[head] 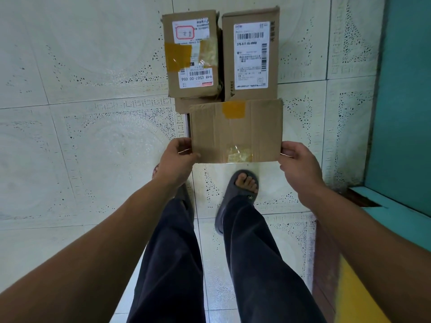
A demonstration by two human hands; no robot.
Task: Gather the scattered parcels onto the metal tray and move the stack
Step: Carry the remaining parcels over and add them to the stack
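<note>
Three cardboard parcels ride above the floor in front of me. A plain box with yellow tape is nearest. Beyond it sit a taped, labelled box on the left and a box with a white barcode label on the right. The edge of another box shows under the left one. Only a thin sliver of the metal tray shows at the left of the near box. My left hand and my right hand grip the tray's near corners, one on each side of the plain box.
Pale patterned floor tiles lie below. My legs in dark trousers and a grey slipper are under the load. A teal wall or door with a step runs along the right, with a yellow surface at the lower right.
</note>
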